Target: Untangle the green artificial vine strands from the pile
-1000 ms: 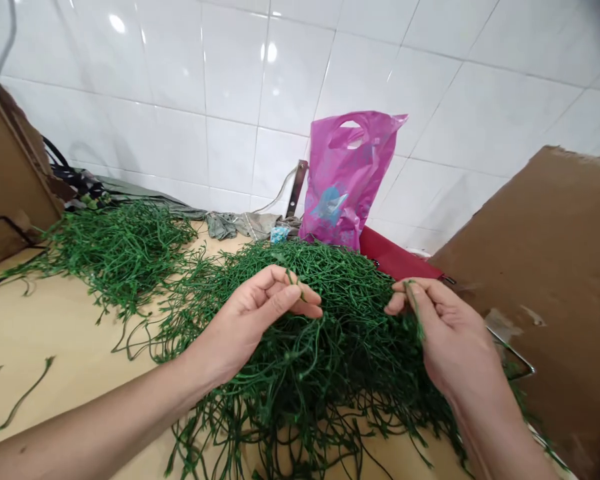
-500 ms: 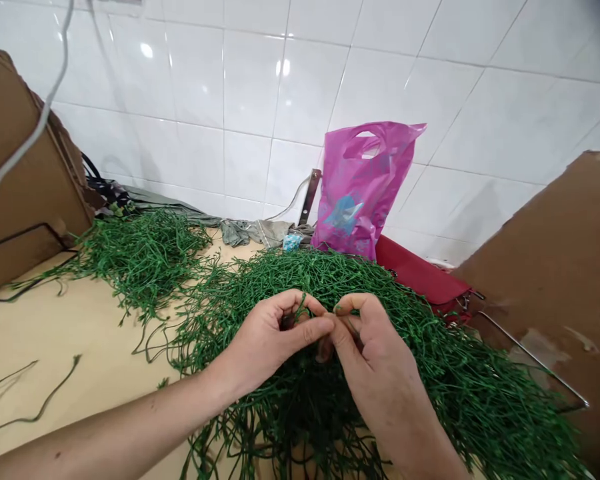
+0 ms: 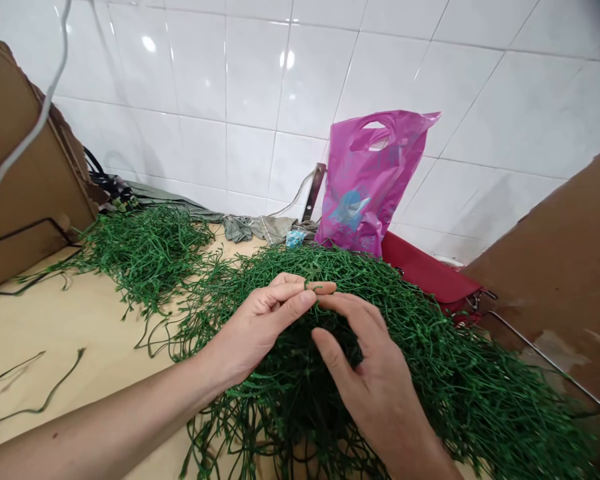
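Above a large heap of green cords with knotted ends (image 3: 280,267), my two hands meet near the middle of the view. My left hand (image 3: 275,307) pinches a green cord (image 3: 307,287) between thumb and forefinger; a short piece of it loops over the forefinger. My right hand (image 3: 365,353) is open, its thumb spread away from the fingers. Its fingertips touch or nearly touch the left fingertips by the cord. Behind the hands, the heap's centre is dark and partly hidden.
A smaller pile of green cords (image 3: 150,250) lies at the left, by a cardboard box (image 3: 25,153). Loose cords (image 3: 55,393) lie on the table (image 3: 110,353). Behind the heap stand a pink plastic bag (image 3: 375,180) and a red bag (image 3: 430,273). Brown cardboard (image 3: 565,267) rises at right.
My right thumb has moved away from the left fingertips and my right hand has opened. My left forefinger has straightened, with the cord still in the pinch.
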Motion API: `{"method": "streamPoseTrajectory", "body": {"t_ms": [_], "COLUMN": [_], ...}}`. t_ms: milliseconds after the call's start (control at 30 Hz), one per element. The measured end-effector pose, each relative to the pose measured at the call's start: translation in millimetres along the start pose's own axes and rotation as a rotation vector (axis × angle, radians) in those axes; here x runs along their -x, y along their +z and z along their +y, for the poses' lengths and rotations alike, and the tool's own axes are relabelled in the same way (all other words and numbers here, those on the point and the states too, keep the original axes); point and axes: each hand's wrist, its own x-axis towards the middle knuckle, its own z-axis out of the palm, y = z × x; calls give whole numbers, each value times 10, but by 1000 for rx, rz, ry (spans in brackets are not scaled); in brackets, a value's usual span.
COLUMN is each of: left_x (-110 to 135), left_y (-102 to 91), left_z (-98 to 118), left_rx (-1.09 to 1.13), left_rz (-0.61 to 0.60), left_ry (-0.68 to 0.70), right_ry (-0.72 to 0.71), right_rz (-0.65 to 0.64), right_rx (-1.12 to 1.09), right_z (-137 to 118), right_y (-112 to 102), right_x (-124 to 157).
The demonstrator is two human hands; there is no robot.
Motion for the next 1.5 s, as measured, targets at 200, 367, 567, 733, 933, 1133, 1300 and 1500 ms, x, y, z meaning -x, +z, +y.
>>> {"method": "streamPoseTrajectory", "body": {"t_ms": [200, 367, 567, 733, 933, 1133, 1300, 1500], "left_x": [78, 60, 16, 1, -49, -97, -117, -129], "left_y": [52, -49, -65, -31, -43, -86, -103, -107], "left_z": [180, 261, 240, 141, 53, 82, 32, 0], "left_rx": [-154, -382, -302, -161, 14, 45, 55, 101], "left_rz": [-124, -24, -71, -74, -27, 40, 102, 218], "left_ry": [100, 298, 172, 101, 4, -104, -75, -58], "right_ry": [73, 234, 306, 421, 499, 450, 397, 395], "right_rz": [-12, 18, 59, -28, -130, -90, -268, -428], "right_rx": [-123, -246, -542, -717, -869, -624, -456, -441], "right_z": [-134, -176, -180, -192, -173, 63, 66, -128], "right_y": [48, -206, -275, -138, -116, -151, -249, -166], "right_x": [-55, -415, -663, -600, -612, -625, -612, -548]}}
